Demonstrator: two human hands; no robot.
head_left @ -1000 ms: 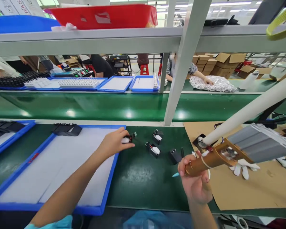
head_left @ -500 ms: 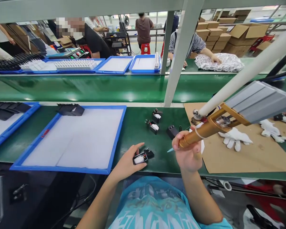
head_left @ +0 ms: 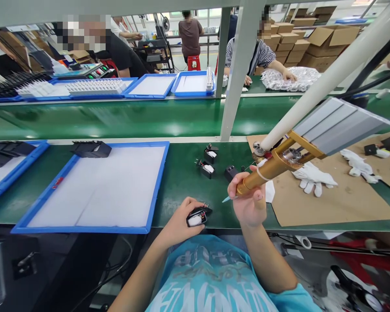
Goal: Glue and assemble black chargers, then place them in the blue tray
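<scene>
My left hand (head_left: 182,223) closes around an open black power adapter case (head_left: 196,218) at the table's front edge. White filling and red wire show in the case, and its dark end piece with pins is tipped to the side. In my right hand (head_left: 249,203) is a gold dispensing gun (head_left: 255,178) with a pale blue tapered tip (head_left: 226,199). That tip points left and down, apart from the case. Beyond my hands lie an open adapter (head_left: 206,170), a similar one (head_left: 211,153) behind it, and a black housing (head_left: 230,172).
A blue-rimmed tray (head_left: 149,208) with black housings (head_left: 92,148) at its back is on the left. Cardboard (head_left: 299,212) with white gloves (head_left: 314,178) lies right. A slanted white pole (head_left: 299,104) and an upright post (head_left: 232,95) stand ahead. Co-workers sit beyond the belt.
My left hand has shifted right with the adapter case, its fingers now closer around it. The case's end piece sits nearer to it. My right hand still holds the gun; the whole view has shifted slightly.
</scene>
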